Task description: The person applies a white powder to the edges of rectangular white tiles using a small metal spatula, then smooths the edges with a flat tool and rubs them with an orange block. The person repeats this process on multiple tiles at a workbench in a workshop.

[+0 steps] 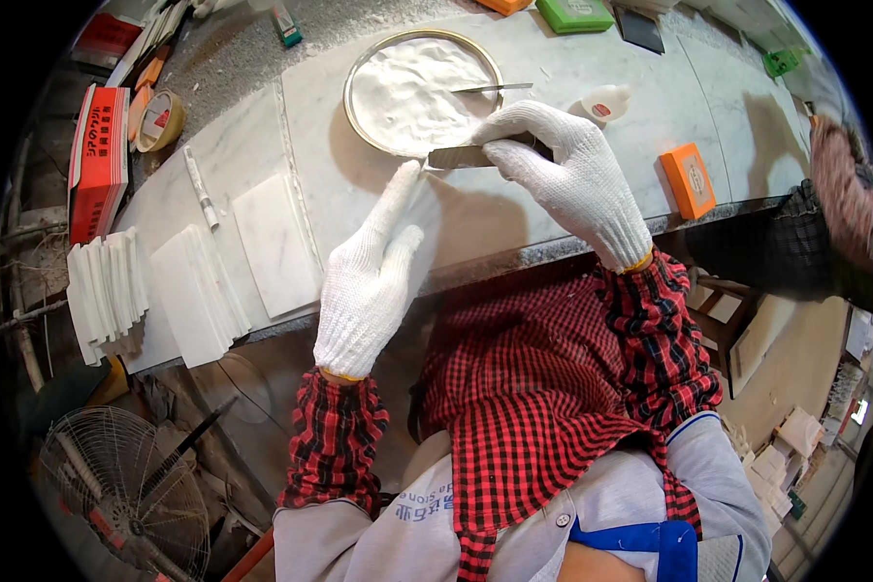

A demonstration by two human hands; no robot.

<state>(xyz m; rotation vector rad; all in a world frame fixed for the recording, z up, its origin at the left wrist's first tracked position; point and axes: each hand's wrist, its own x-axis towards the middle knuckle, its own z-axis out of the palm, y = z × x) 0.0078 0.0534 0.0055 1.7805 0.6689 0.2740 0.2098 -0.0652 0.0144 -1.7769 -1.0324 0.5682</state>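
Note:
Both my hands wear white knit gloves. My right hand (574, 175) is closed on a flat dark metal scraper (459, 156), whose blade points left at the near rim of a round pan (350, 114). White powder or paste (407, 92) fills the pan, and a thin metal spatula (495, 88) rests across its right rim. My left hand (361, 291) has its index finger stretched to the scraper's tip, seemingly at or almost touching it. Its thumb stands apart, and I see nothing held in it.
White stone slabs (276, 242) and stacked thin strips (107, 291) lie at left on the marble tabletop (592, 78). A tape roll (160, 121) and red box (97, 165) stand beyond. Right are a white bottle (603, 103) and orange box (687, 181); a wire fan (126, 495) stands below left.

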